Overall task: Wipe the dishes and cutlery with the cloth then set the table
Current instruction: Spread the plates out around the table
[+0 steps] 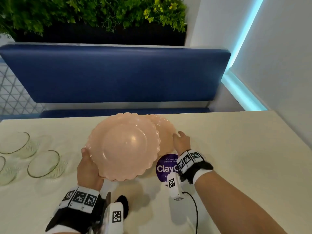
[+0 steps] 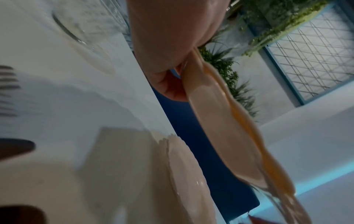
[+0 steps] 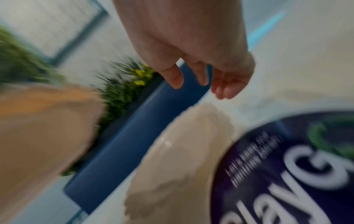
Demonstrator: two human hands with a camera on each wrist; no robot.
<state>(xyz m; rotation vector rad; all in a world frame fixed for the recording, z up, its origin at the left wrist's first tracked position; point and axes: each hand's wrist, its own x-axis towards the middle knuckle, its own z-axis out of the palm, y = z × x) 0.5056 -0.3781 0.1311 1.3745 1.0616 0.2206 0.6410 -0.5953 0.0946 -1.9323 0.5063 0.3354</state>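
My left hand (image 1: 87,159) grips a pink scalloped plate (image 1: 125,146) by its left rim and holds it tilted above the table. In the left wrist view my thumb (image 2: 166,84) presses on the rim of that plate (image 2: 220,136). A second pink plate (image 1: 163,129) lies on the table behind it, partly hidden, and shows again in the wrist views (image 2: 187,174) (image 3: 182,151). My right hand (image 1: 180,141) hovers at that plate's right rim, its relaxed fingers (image 3: 220,84) holding nothing. No cloth is in view.
Three clear glass bowls (image 1: 16,142) (image 1: 43,163) (image 1: 3,168) stand at the table's left. A round purple sticker (image 1: 166,168) marks the cream table (image 1: 236,149). A blurred fork (image 2: 7,91) lies near my left wrist. A blue bench (image 1: 114,73) and a wall bound the far and right sides.
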